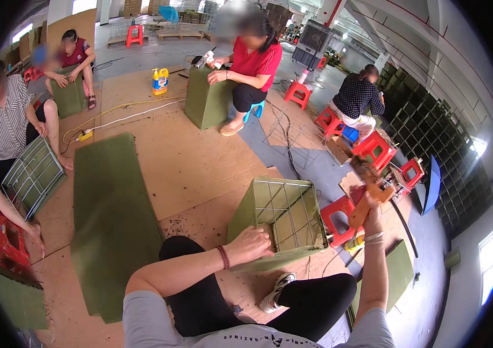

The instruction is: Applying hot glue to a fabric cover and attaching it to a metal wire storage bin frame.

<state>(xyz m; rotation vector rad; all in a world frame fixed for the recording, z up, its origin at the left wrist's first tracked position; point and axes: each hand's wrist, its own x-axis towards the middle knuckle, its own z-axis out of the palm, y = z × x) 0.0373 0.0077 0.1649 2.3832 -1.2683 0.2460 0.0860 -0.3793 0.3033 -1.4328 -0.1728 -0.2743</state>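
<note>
Between my knees a green fabric-covered box point(240, 216) lies tilted with its open side up. A metal wire grid frame point(286, 200) shows inside it. My left hand point(250, 246) is closed over the near edge of this box, fingers bent at the rim. Raised to the right of the box, my right hand point(373, 211) grips an orange gun-shaped tool point(363, 210). The tool is smeared by motion, so its exact kind cannot be made out.
Flat green sheets point(113, 214) lie on cardboard to my left. A red stool point(339, 219) stands just beyond the box, with a black hose point(404, 226) to its right. Co-workers sit around, one with another green box point(204, 101). A yellow cable point(116, 110) crosses the floor.
</note>
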